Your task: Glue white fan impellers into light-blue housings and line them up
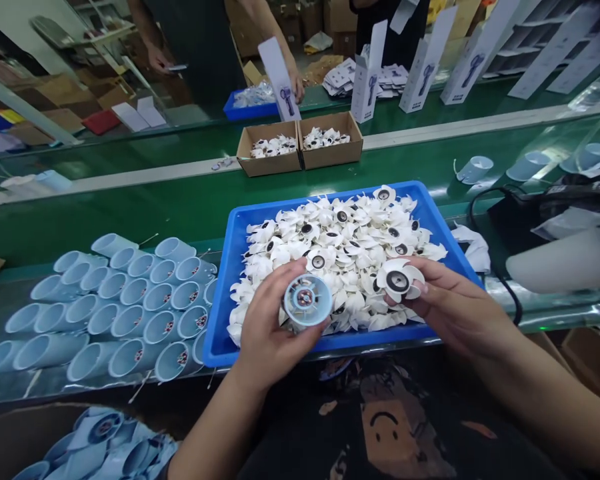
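Observation:
My left hand (270, 327) is wrapped round a light-blue cylindrical fan housing (309, 300). Its round end faces me and shows spokes and a copper-coloured motor coil inside. In my right hand (450, 300) a white fan blade (399, 280) is pinched by the edge, its dark round hub turned toward me. Both are held apart from each other above a blue tray (221, 280) heaped with many more white fan blades (325, 233).
Rows of light-blue housings (130, 290) stand on the bench at left. More fill a box (95, 447) below. Two cardboard boxes (273, 167) of small white parts sit behind the tray. Printed cartons (370, 80) line the far side, where a person's hand (295, 83) touches one.

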`<state>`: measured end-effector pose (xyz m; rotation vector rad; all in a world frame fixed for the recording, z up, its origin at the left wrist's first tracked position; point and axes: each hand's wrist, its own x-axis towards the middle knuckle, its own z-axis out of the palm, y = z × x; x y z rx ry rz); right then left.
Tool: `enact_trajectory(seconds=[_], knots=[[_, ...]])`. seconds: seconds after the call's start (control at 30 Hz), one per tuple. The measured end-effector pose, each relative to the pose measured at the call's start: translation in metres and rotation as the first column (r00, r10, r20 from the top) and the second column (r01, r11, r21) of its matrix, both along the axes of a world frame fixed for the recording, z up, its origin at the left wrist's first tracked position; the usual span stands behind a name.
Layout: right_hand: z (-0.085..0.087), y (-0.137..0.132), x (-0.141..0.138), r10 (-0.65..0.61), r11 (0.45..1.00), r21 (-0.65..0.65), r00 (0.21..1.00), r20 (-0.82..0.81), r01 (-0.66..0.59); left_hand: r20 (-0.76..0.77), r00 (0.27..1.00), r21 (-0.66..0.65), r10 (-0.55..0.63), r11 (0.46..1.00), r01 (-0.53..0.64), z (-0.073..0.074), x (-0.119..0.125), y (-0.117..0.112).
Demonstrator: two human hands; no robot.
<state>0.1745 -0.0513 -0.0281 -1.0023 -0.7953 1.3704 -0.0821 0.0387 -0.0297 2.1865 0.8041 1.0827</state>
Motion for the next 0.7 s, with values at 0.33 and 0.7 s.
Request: enact_trajectory(seconds=[0.33,0.7], knots=[[0.028,0.000,-0.007,-0.030,0.945,0.233,0.650,0.759,-0.229,-0.329,0.929,0.055,-0.168,0.979,0.197,0.021,0.034,-0.014],[0.030,-0.015,0.004,-0.380,0.838,0.486,0.373,0.846,-0.250,-0.380,0.925,0.307,0.014,0.945,0.112,0.062,0.022,0.020]])
